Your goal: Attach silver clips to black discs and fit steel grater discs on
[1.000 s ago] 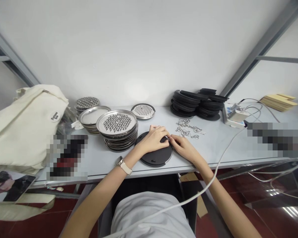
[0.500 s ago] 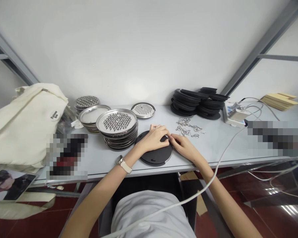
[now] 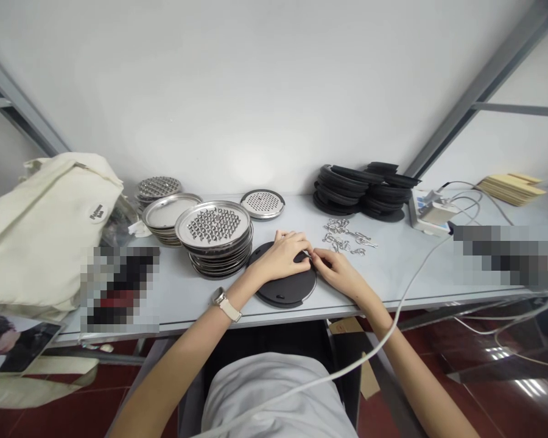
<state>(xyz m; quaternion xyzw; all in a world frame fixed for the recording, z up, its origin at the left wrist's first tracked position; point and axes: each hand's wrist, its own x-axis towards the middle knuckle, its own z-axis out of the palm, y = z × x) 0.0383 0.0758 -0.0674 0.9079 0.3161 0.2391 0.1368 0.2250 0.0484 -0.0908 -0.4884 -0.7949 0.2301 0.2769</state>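
A black round plate lies flat near the table's front edge. Across its top rests my left hand, fingers bent and pressed together, holding the plate near its right rim. My right hand is pinched closed at that same rim, its fingertips meeting those of my left hand. Whatever sits between the right fingertips is too small to make out. Just beyond my right hand, several small metal clips are scattered on the table. Left of the plate stands a stack of round metal graters.
Behind are two stacks of black round parts and a single perforated metal disc. More metal discs are stacked at left, near a cream bag. A power strip and yellow pieces lie right. A white cable crosses my right forearm.
The view has shifted very slightly. Both hands keep nearly the same position and grip at the plate's rim.
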